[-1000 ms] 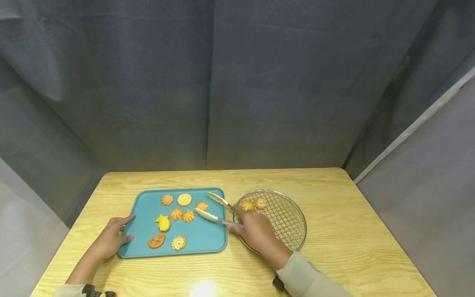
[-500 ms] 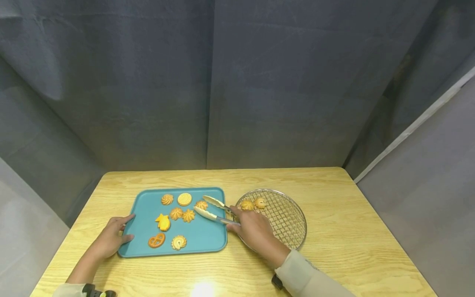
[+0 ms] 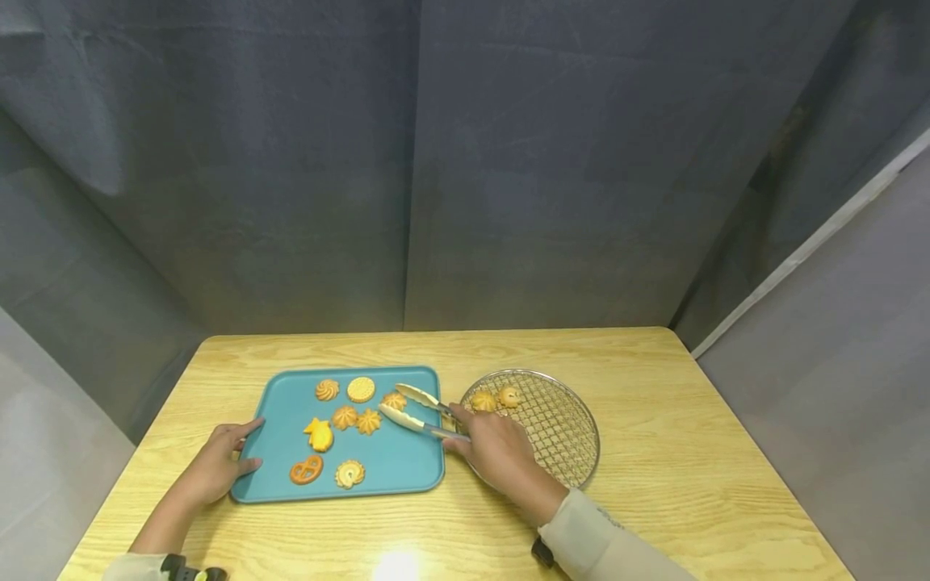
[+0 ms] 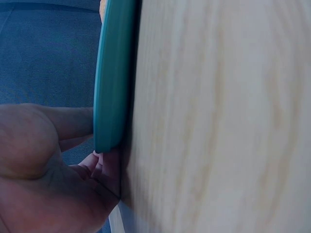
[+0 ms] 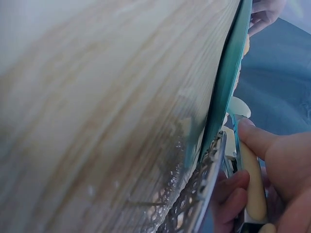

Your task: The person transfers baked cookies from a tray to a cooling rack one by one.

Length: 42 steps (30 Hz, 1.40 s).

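Note:
My left hand holds the left edge of a blue-green tray. In the left wrist view its thumb lies over the tray rim, with other fingers by the tray's edge. My right hand grips a pair of tongs with pale tips, parted on either side of a star-shaped cookie at the tray's right. Whether the tips touch it I cannot tell. Several other cookies lie on the tray, including two touching flower-shaped ones, a round cookie and a pretzel.
A round wire rack stands right of the tray, partly under my right hand. Two cookies, one a ridged cookie, sit at its back left. Both stand on a wooden table with grey curtains behind and at the sides.
The tongs have shifted slightly left, and their tips have drawn a little nearer each other around the star-shaped cookie. My left hand and the tray look unmoved.

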Motion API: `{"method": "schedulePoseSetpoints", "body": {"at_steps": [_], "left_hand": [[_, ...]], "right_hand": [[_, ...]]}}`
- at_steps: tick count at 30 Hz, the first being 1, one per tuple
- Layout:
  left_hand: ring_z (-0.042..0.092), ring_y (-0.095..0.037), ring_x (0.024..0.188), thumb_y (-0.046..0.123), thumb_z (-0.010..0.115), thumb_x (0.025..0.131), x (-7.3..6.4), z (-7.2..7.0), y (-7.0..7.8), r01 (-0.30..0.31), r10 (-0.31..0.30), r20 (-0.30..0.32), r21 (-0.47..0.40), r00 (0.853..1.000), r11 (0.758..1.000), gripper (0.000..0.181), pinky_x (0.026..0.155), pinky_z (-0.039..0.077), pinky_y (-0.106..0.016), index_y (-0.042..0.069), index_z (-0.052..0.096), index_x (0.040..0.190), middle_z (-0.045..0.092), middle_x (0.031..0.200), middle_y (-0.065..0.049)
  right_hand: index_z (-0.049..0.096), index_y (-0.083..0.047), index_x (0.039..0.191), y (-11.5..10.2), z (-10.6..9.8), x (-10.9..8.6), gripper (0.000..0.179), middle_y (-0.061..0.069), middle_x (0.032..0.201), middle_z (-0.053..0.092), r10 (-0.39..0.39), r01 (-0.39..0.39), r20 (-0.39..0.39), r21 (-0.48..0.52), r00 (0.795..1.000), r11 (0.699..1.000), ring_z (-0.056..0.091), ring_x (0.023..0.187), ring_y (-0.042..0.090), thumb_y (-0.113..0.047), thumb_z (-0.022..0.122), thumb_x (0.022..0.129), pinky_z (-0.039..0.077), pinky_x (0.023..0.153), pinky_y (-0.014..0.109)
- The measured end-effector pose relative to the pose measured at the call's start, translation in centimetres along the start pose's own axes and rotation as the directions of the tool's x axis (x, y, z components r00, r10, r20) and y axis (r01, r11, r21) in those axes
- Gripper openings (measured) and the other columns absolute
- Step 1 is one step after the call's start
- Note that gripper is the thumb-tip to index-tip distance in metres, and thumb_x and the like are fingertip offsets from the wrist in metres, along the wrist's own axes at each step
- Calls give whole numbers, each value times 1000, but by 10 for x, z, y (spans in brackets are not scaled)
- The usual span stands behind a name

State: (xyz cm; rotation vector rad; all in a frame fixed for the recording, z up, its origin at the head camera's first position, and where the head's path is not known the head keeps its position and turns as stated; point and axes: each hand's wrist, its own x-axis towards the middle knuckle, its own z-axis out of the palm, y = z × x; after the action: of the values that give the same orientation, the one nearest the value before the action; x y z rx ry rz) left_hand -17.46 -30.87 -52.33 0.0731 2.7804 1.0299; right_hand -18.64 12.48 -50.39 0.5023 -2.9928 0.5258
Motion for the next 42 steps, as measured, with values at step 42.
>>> {"method": "schedulePoseSetpoints", "body": {"at_steps": [42], "left_hand": [[49,-53,120,-1,67,96,1,1,-4,-11,11,1,7,1000,1000,67,94,53,-58,-12,35,153,36,139,-37]], "right_hand": [[60,-24,146,12,-9,-14,64,-1,87,73,30,-30,-28,32,999,999,42,50,10,-52,74,90,38,44,27]]}}
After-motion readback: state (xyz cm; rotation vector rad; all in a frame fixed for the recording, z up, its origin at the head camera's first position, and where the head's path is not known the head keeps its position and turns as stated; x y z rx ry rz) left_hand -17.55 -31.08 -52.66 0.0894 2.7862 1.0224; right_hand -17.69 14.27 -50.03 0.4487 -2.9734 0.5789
